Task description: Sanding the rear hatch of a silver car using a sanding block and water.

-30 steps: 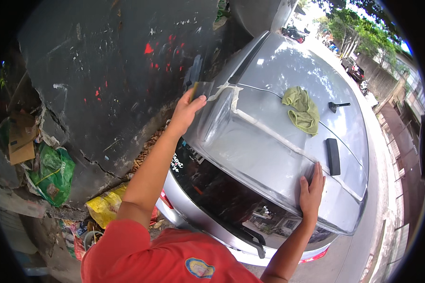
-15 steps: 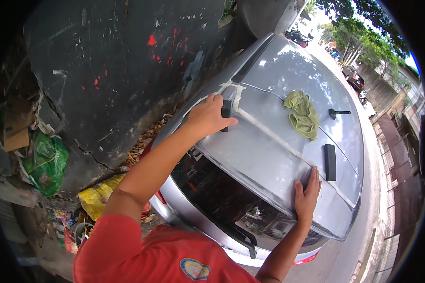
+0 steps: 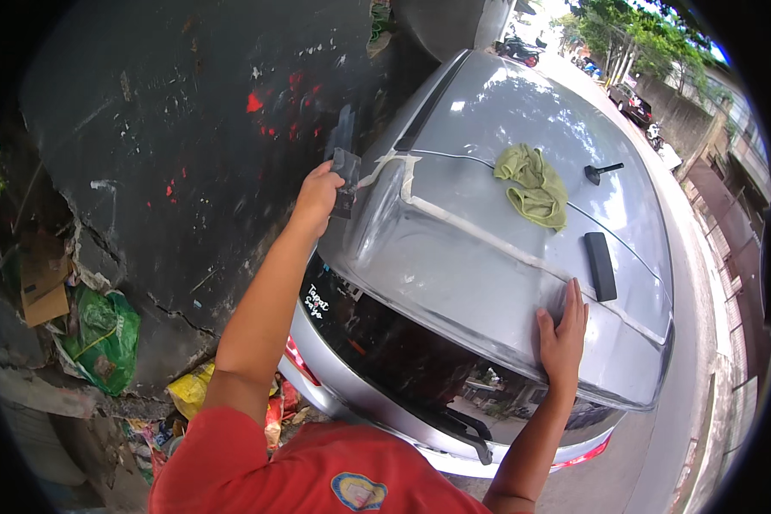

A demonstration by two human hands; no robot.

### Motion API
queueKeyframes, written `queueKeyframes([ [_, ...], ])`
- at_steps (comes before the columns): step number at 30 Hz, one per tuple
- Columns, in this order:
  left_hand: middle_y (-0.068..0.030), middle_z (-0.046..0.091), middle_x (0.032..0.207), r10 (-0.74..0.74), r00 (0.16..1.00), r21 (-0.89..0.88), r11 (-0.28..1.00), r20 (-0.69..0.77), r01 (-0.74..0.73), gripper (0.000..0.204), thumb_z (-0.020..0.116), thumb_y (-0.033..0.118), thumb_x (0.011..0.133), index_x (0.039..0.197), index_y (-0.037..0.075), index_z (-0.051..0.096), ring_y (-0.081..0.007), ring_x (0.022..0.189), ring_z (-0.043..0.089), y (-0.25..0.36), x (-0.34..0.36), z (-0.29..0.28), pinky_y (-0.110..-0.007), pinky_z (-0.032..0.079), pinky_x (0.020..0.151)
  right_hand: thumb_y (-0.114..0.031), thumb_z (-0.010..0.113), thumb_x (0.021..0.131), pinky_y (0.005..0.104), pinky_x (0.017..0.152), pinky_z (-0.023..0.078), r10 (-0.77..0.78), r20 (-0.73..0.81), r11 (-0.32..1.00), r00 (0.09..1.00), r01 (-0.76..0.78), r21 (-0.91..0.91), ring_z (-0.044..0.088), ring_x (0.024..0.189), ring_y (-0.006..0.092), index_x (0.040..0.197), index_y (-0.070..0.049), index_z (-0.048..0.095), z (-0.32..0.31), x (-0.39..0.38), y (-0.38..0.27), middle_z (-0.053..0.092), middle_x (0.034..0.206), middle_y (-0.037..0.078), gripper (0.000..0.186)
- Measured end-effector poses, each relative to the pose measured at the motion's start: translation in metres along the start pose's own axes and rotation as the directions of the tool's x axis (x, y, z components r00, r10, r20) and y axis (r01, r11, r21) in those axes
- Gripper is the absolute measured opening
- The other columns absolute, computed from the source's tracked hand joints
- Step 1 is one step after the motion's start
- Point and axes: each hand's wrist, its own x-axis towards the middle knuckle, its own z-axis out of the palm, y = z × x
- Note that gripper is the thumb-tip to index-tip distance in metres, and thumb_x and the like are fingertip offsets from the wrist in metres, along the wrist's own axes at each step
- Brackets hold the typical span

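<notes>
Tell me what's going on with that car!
A person in a red shirt holds a dark, flat sheet in the left hand, by the left side of the silver car's roof. The right hand rests on the roof. A crumpled olive-green cloth and a black block lie there too.

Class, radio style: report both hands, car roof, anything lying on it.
Left hand gripping dark flat pad near silver roof. Right hand open, palm down on roof. Pale tape strip across roof. Green cloth, black block on top.
</notes>
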Motion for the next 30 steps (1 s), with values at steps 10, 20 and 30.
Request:
queueKeyframes([
  [10,0.0016,0.066,0.094,0.030,0.976,-0.052,0.998,0.218,-0.019,0.021,0.067,0.024,0.101,0.113,0.007,0.067,-0.0078,0.085,0.061,0.012,-0.057,0.057,-0.025,0.049,0.080,-0.026,0.071,0.095,0.0541,0.114,0.040,-0.007,-0.276,0.950,0.961,-0.080,-0.302,0.045,0.140,0.0472,0.146,-0.002,0.053,-0.027,0.085,0.061,0.047,0.152,0.030,0.059],
  [20,-0.0110,0.061,0.124,-0.161,0.936,-0.274,0.928,0.314,0.251,0.037,0.051,-0.005,0.093,0.130,0.002,0.052,-0.0213,0.110,0.063,0.030,-0.100,0.121,-0.047,0.057,0.105,-0.031,0.074,0.091,0.0499,0.098,0.049,0.142,-0.265,0.971,0.954,-0.185,-0.148,0.059,0.114,0.0428,0.146,0.001,0.051,-0.021,0.089,0.019,0.063,0.125,0.025,0.067],
  [30,-0.0041,0.062,0.132,-0.057,0.887,-0.523,0.790,0.458,0.321,0.030,0.051,0.024,0.111,0.135,0.006,0.055,-0.0165,0.117,0.059,0.024,-0.140,0.147,-0.035,0.049,0.095,-0.018,0.078,0.081,0.0471,0.101,0.047,-0.102,-0.108,0.897,0.989,0.139,0.419,0.054,0.120,0.0427,0.148,0.000,0.047,0.018,0.060,-0.142,0.055,0.128,0.023,0.076],
])
